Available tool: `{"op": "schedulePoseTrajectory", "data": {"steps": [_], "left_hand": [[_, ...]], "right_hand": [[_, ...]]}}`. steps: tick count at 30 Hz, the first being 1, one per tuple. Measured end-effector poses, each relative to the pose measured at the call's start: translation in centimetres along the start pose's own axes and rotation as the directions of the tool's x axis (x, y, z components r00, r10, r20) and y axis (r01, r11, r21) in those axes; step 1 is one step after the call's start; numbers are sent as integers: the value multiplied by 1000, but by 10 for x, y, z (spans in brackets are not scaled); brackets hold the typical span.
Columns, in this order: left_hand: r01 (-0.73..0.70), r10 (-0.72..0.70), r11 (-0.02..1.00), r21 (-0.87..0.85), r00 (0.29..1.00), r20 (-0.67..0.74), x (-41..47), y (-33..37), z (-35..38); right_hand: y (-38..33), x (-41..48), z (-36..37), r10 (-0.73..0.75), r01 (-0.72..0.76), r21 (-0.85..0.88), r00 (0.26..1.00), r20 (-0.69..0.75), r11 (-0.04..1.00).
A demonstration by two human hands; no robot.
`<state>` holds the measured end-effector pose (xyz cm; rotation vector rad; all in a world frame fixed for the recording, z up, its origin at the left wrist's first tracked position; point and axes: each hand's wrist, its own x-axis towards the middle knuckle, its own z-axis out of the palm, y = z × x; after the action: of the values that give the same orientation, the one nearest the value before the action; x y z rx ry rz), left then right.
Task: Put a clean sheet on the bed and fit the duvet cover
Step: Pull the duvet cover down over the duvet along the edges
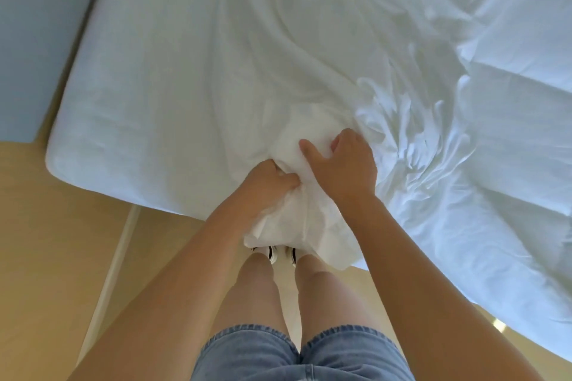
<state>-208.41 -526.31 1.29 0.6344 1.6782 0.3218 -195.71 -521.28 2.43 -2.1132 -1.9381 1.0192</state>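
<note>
Bunched white cloth point(297, 219) is held at lower centre of frame. It is gripped by the left hand point(266, 185), fingers curled in, and clutched from above by the right hand point(343, 164), thumb spread. A hard pull is judged likely to drag the sheet point(139, 86) at left off its corner.

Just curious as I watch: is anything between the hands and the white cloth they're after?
Nothing visible: the left hand and right hand both grip the bunched white cloth at the mattress near edge.
</note>
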Motion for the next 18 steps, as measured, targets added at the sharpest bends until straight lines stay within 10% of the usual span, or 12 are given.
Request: {"op": "schedulePoseTrajectory", "data": {"steps": [4, 8, 14, 18], "left_hand": [[-133, 121, 988, -72, 981, -152, -9, 3, -8], [-203, 162, 962, -181, 962, -219, -21, 7, -36], [-104, 112, 987, -120, 992, 56, -29, 0, -41], [-52, 64, 996, -70, 981, 182, -16, 11, -58]], "right_hand": [[-17, 21, 0, 73, -54, -155, 991, 116, 986], [-19, 21, -15, -43, 58, 169, 995, -87, 984], [8, -2, -30, 258, -41, 511, 896, -362, 859], [-10, 9, -19, 187, -53, 373, 924, -334, 927]]}}
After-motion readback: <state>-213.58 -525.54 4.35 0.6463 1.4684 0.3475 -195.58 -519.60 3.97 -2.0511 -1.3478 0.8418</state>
